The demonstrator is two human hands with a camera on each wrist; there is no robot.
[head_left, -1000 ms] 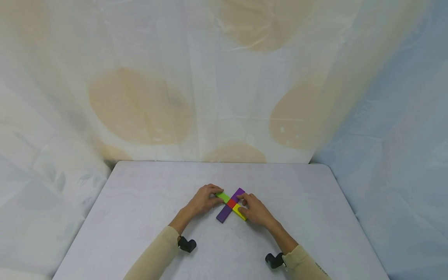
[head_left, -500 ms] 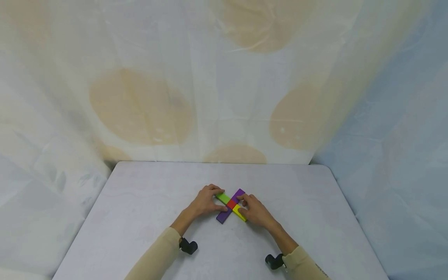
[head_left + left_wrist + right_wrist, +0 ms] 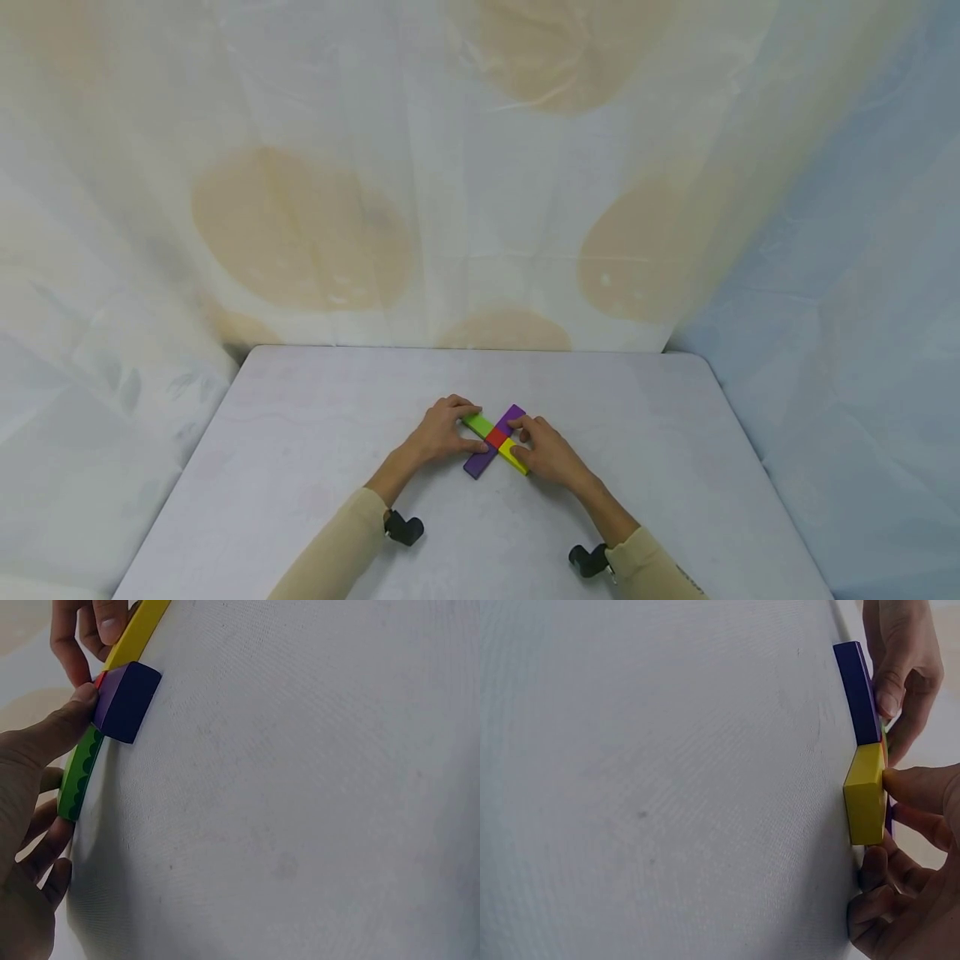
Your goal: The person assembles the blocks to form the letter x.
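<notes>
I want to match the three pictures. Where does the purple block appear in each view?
Head: the purple block lies in the lower centre of the table, crossing the green-yellow bar between both hands.
Left wrist: its near end shows at upper left, by the thumb.
Right wrist: its far end shows at upper right.
Shared landmark: the yellow block.

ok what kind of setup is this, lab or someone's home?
Likely a staged recording booth, not a lived-in room: a plain pale table, draped cloth backdrop on all sides, and only coloured blocks under both hands.
</notes>
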